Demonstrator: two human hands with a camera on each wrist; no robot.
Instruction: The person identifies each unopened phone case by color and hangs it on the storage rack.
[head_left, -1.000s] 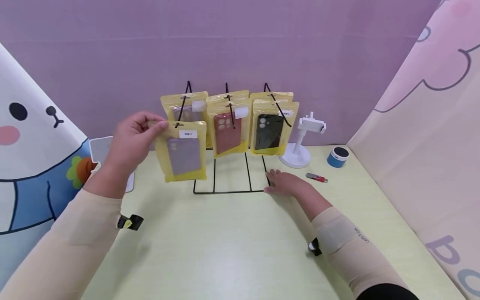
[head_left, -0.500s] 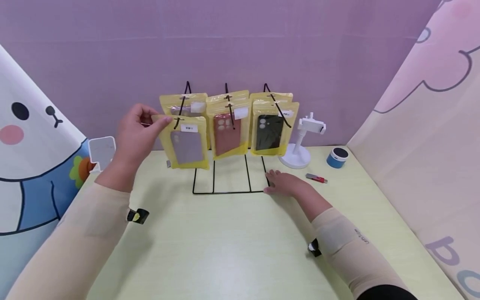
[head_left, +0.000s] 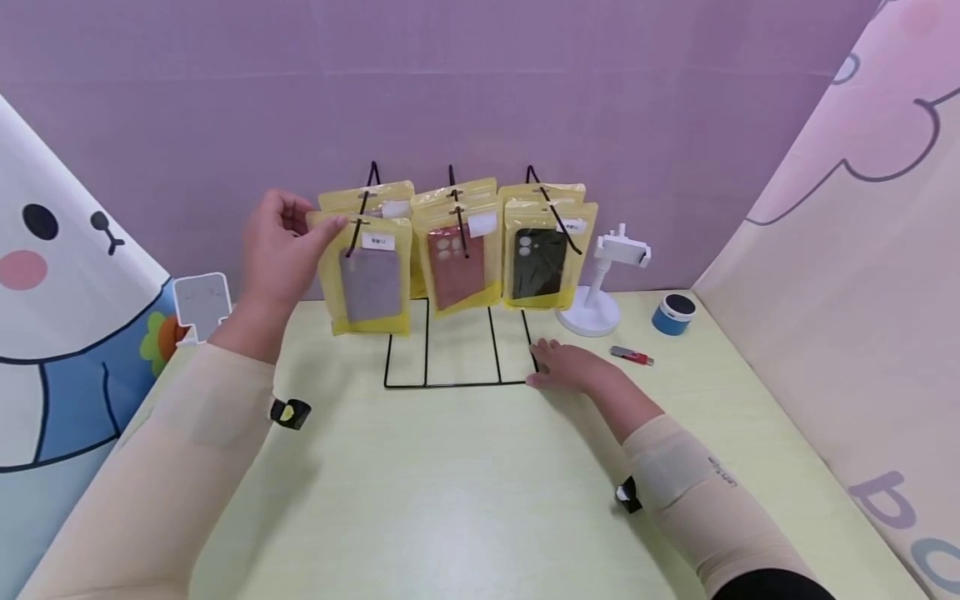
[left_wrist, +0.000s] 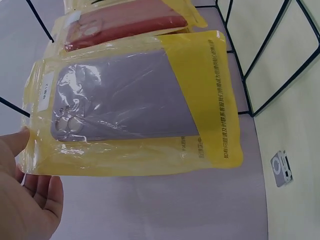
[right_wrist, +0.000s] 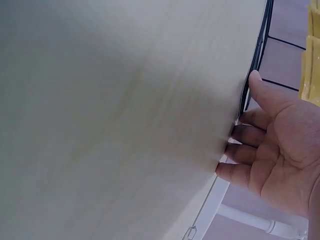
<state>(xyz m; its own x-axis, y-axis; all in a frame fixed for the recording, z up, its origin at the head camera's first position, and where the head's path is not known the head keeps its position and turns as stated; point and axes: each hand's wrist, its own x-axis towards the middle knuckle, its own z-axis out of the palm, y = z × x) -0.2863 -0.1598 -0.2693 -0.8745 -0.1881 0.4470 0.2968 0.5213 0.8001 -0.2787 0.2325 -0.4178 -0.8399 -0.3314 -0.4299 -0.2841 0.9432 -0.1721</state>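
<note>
My left hand [head_left: 281, 250] pinches the upper left corner of a yellow-edged clear bag [head_left: 372, 275] with a lilac phone case [left_wrist: 120, 97] inside. This bag hangs at the front of the left hook of a black wire display rack [head_left: 461, 384], the hook's tip showing in front of it. Another bag [head_left: 330, 200] hangs behind on the same hook. My right hand [head_left: 566, 367] rests on the right front corner of the rack's base; in the right wrist view its fingers are nearly straight, their tips on the table and thumb against the wire.
Bags with a red case [head_left: 456, 271] and a black case [head_left: 538, 262] hang on the other hooks. To the right stand a white phone stand [head_left: 592, 312], a blue speaker [head_left: 672, 317] and a red USB stick [head_left: 632, 356]. A small silver gadget [left_wrist: 281, 169] lies left of the rack.
My left hand has moved up and slightly right, bringing the lilac case bag up from lower on the left to further back along the left hook. The right hand has stayed in place.
</note>
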